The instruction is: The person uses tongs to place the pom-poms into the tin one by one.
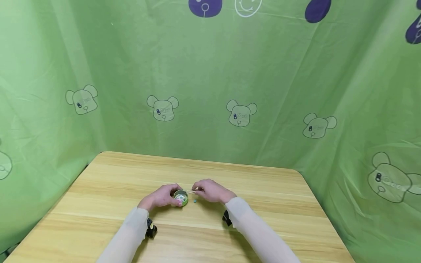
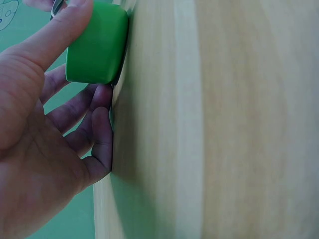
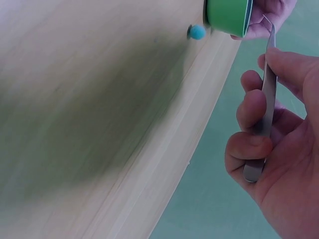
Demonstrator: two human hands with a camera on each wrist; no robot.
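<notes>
A small round green tin (image 1: 185,202) with a shiny inside stands on the wooden table. My left hand (image 1: 163,196) grips it from the left, thumb at the near side and fingers round the far side; its green wall (image 2: 99,45) shows in the left wrist view. My right hand (image 1: 212,191) holds metal tweezers (image 3: 268,94), their tips over the tin's rim. Whether the tips pinch anything cannot be made out. A small blue bead (image 3: 197,32) lies on the table just right of the tin.
The wooden table (image 1: 263,204) has rounded far corners. Green cloth (image 1: 204,138) with bear-head prints hangs behind it and at both sides. A black wrist camera (image 1: 151,229) sits on the left forearm, another (image 1: 227,218) on the right.
</notes>
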